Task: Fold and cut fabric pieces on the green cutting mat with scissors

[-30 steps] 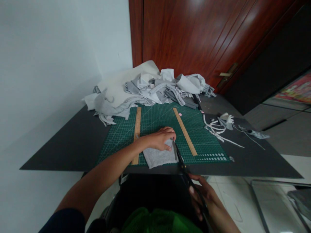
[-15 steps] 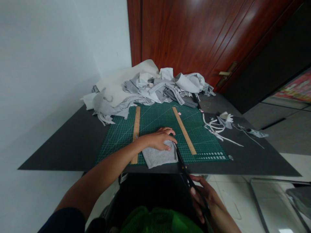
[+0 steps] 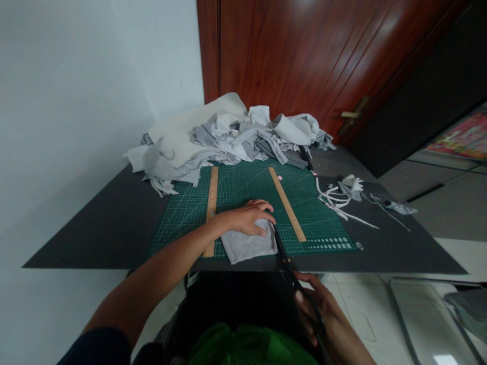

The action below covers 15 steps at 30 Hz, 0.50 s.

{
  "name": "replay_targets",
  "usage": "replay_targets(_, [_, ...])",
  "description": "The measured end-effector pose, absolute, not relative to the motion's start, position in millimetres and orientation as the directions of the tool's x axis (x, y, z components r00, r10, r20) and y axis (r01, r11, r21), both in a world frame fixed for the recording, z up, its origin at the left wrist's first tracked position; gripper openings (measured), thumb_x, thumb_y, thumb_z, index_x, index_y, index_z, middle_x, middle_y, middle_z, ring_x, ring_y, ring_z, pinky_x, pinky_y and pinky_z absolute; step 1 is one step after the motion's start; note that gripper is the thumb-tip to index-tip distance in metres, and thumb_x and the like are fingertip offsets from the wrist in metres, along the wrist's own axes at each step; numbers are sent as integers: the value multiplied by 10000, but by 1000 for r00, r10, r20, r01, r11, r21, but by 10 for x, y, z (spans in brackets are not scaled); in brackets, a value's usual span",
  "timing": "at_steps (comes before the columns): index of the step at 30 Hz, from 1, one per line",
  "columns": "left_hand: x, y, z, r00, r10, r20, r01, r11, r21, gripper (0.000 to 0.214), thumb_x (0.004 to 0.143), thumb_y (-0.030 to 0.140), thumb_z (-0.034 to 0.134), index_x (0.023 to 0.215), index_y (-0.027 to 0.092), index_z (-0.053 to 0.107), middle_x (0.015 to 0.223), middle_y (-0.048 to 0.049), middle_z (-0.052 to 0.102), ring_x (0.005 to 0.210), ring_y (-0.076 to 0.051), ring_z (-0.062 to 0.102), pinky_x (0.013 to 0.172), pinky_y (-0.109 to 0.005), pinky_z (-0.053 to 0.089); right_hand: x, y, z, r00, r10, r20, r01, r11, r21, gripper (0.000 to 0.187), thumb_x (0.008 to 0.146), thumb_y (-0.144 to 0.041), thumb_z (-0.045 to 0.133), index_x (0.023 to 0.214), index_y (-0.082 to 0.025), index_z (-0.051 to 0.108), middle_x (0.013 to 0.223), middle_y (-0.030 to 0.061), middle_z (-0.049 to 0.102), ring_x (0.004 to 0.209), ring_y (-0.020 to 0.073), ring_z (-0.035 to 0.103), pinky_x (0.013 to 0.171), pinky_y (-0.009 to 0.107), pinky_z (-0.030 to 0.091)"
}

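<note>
My left hand point(image 3: 251, 218) lies flat on a small piece of grey fabric point(image 3: 249, 247), its fingers stretched out and slightly apart. The fabric rests near the front edge of a green cutting mat point(image 3: 243, 187). A pair of black scissors point(image 3: 288, 266) is in the grip of my right hand point(image 3: 317, 306), below the table's front edge. Its blades point away from me along the fabric's right side, with the tips close to my left fingertips. Whether the blades have fabric between them, I cannot tell.
Wooden rulers, one on the left point(image 3: 211, 203) and one on the right point(image 3: 287, 204), lie on the mat. A heap of grey and white fabric scraps point(image 3: 228, 134) fills the back of the dark table point(image 3: 114, 228). Thin white strips point(image 3: 337, 200) lie at the right.
The whole view has shifted very slightly to the left. Both hands, the grey fabric and the scissors keep nearly the same places relative to each other.
</note>
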State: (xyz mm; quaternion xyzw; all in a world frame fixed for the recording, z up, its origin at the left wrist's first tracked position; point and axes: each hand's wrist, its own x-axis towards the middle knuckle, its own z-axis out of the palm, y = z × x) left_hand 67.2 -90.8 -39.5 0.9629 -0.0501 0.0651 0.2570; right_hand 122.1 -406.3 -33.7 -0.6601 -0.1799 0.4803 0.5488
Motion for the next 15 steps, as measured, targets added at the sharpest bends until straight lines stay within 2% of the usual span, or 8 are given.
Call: replay_targets(15, [674,-905,-394,985,-64,159,-138,-849,511,407,773,331,793,1173,292,729,1447,-83,517,1426,-335,368,1188,-516,266,1190,-4084,-339,495,751,-436,-294,-328,-898,650,785,-632,765,1240,-238,518,595,-107,471,399,55,356,357,163,280])
